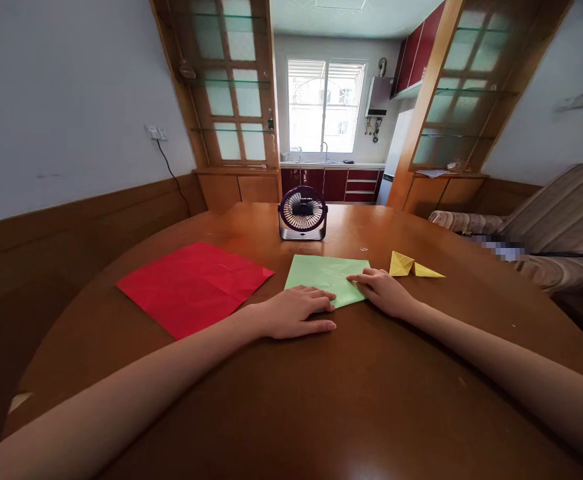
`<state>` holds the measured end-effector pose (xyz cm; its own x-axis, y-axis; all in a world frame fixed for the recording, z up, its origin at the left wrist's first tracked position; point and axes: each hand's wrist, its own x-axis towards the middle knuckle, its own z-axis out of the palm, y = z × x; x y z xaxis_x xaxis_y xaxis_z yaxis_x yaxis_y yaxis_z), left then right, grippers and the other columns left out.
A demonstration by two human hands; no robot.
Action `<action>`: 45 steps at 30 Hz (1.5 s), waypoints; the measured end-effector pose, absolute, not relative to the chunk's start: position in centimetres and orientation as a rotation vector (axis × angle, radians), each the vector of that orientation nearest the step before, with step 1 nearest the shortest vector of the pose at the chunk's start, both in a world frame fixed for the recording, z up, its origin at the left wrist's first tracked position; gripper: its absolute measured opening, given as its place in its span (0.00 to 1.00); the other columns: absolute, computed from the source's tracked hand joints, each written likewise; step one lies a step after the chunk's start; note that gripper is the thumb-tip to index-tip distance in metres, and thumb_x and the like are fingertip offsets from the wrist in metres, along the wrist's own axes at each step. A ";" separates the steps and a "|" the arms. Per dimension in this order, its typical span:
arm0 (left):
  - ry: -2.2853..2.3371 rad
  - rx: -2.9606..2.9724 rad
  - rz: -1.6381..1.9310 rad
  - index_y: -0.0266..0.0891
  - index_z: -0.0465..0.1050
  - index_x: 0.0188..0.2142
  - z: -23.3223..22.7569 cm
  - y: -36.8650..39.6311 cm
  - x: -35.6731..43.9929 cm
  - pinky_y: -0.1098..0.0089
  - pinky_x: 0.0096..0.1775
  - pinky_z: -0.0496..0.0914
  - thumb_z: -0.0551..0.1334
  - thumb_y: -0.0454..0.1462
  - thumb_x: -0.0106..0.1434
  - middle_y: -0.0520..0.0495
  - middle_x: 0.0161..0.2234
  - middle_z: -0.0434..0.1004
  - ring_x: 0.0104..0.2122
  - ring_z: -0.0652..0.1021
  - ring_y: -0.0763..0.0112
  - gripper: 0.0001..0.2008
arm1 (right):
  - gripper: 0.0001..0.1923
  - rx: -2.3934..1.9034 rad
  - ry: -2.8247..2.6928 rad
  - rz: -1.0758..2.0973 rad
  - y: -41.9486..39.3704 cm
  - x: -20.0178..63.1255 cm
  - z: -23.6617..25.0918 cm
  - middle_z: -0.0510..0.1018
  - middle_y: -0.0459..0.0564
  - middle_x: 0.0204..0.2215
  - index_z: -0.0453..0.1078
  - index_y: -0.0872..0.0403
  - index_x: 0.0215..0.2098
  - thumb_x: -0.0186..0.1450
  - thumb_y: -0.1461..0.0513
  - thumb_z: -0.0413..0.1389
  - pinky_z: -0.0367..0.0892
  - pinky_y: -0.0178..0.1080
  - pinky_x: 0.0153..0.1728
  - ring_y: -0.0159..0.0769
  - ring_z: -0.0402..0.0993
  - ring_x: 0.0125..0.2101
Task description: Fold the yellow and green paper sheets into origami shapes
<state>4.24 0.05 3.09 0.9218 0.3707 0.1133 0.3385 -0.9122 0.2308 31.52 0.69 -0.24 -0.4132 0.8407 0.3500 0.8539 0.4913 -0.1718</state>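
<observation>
Green paper (324, 275) is what's being worked on, a square-ish sheet lying flat on the round wooden table (321, 400), just in front of the little desk fan (302, 213). Both hands are down on its near edge. Left hand (296, 312) is flat, palm down, fingers stretched out together, pressing on the near left corner with nothing gripped. Right hand (384, 290) sits at the near right corner, fingers pointing left across the sheet; it looks like it's pressing or pinching the edge there, but I can't tell if anything is actually pinched between the fingers.

How far along: I'd say barely started. You can see faint crease lines across the green sheet, so it's been folded and opened at some point, but right now it's basically lying open as one flat layer. No real shape yet.

Just to the right of it, near but apart, there's a small yellow paper piece (411, 267) that's already folded into pointy triangles, so that one looks finished or at least well on. Off to the left lies a bigger red sheet (194, 287), flat and creased, not touched by either hand. A striped sofa (556, 227) sits past the table on the right.
</observation>
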 end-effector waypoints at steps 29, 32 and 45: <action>0.514 2.871 0.103 0.43 0.47 0.69 2.1 -0.4 3.9 0.57 0.67 0.39 0.46 0.54 0.71 0.45 0.69 0.42 0.68 0.46 0.61 0.32 | 0.19 -1.451 -2.383 -0.132 0.5 31.4 -0.1 0.76 0.55 0.35 0.73 0.53 0.53 0.72 0.62 0.44 0.62 0.41 0.44 0.41 0.72 0.39; 0.518 2.864 0.139 0.44 0.50 0.68 2.2 -0.5 3.5 0.57 0.67 0.41 0.46 0.53 0.71 0.45 0.68 0.46 0.68 0.50 0.61 0.30 | 0.19 -1.446 -2.383 -0.132 0.5 31.4 -0.1 0.75 0.55 0.35 0.73 0.53 0.53 0.72 0.62 0.43 0.63 0.41 0.43 0.40 0.72 0.38; 0.724 2.861 0.134 0.49 0.80 0.45 4.9 -0.2 0.0 0.61 0.59 0.59 0.49 0.51 0.71 0.49 0.58 0.70 0.56 0.70 0.60 0.22 | 0.20 -1.418 -2.365 -0.113 0.4 31.5 -0.1 0.75 0.54 0.33 0.73 0.52 0.53 0.72 0.61 0.43 0.64 0.41 0.42 0.39 0.71 0.35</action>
<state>-0.01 -0.21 4.90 0.8767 0.4792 0.0416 0.4622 -0.8633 0.2026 31.51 0.44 -0.13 -0.4188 0.8337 0.3600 0.8641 0.4877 -0.1240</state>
